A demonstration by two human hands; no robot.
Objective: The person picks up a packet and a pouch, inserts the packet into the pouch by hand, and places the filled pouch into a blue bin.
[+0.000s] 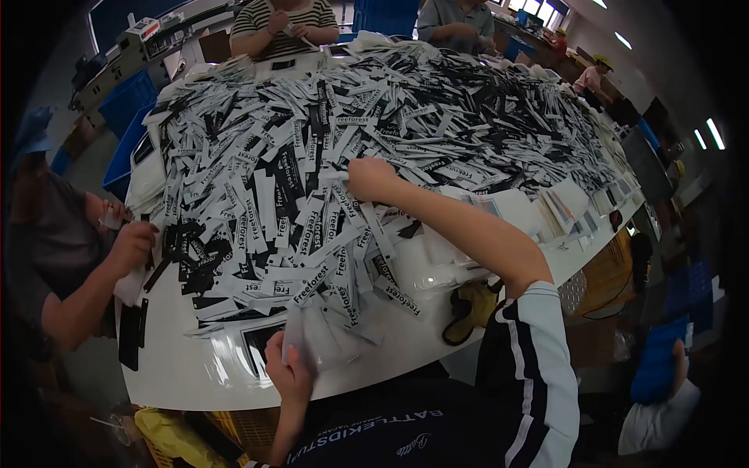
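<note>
My left hand [289, 373] is closed on a translucent plastic bag [318, 335] near the table's front edge. Stretched out over the heap, my right hand [370, 179] has its fingers pinched together on a white strip [335, 175]. Around it lies a big loose pile of flat white and black strips [257, 210], many printed "Freeforest". A dark flat packet [256, 347] lies beside my left hand. More clear plastic bags [437, 261] rest on the table to the right of the strips.
The white table [179, 374] has its front edge close to my body. Scissors-like yellow-and-black handles [470, 310] lie at that edge. A co-worker's hand [134, 248] works at the left; two people stand at the far side. Blue crates [129, 101] stand behind left.
</note>
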